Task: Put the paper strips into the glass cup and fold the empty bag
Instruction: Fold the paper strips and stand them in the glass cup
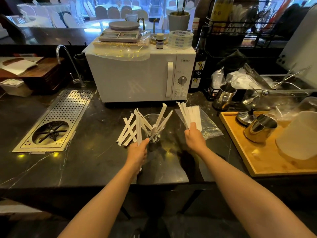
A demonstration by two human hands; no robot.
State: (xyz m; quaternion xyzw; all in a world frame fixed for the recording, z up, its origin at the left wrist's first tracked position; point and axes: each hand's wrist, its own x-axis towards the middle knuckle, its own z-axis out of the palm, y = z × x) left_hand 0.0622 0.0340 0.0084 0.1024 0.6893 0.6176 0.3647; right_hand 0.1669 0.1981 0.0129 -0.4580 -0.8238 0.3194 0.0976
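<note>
A clear glass cup (155,130) stands on the black counter in front of the microwave, with a few white paper strips (162,115) leaning out of it. More loose strips (127,131) lie fanned on the counter just left of the cup. My left hand (138,151) is closed around a few strips at the cup's near left side. My right hand (194,135) grips a fanned bundle of strips (190,115) right of the cup. Under and behind that bundle lies the clear plastic bag (210,127), flat on the counter.
A white microwave (137,74) stands right behind the cup. A metal drain grate with a rinser (56,122) is set into the counter at left. At right, a wooden tray (253,155) holds steel pitchers and a white container. A steel jug (223,97) and bottle stand beyond.
</note>
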